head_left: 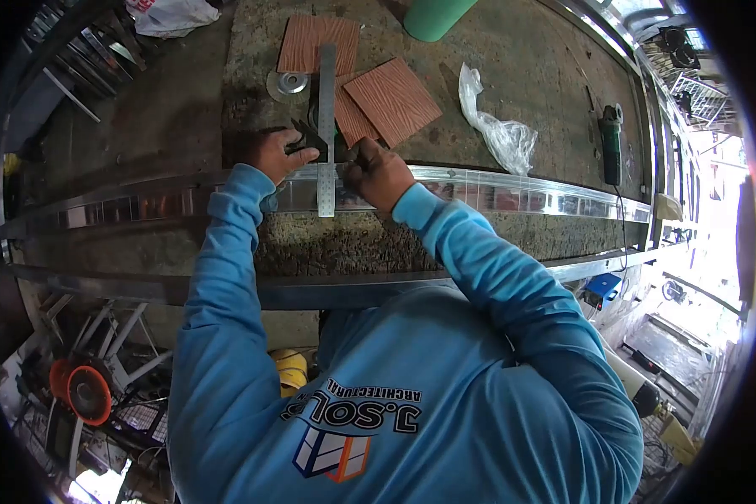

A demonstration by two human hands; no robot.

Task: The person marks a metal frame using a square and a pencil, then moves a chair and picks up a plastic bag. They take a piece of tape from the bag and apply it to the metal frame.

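A steel square [327, 130] lies across a shiny metal bar [479, 192] along the table's [554, 92] near edge. The left hand [278, 156] pinches the square's dark head [312, 143]; the right hand [381, 175] is curled beside the blade [327, 92], holding what, if anything, I can't tell. Beyond lie wood-grained panels [393, 101]; near the right edge, a grinder [612, 144].

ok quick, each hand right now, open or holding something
Left hand: holding the metal square.
Right hand: curled closed beside it; whether it holds anything cannot be told.
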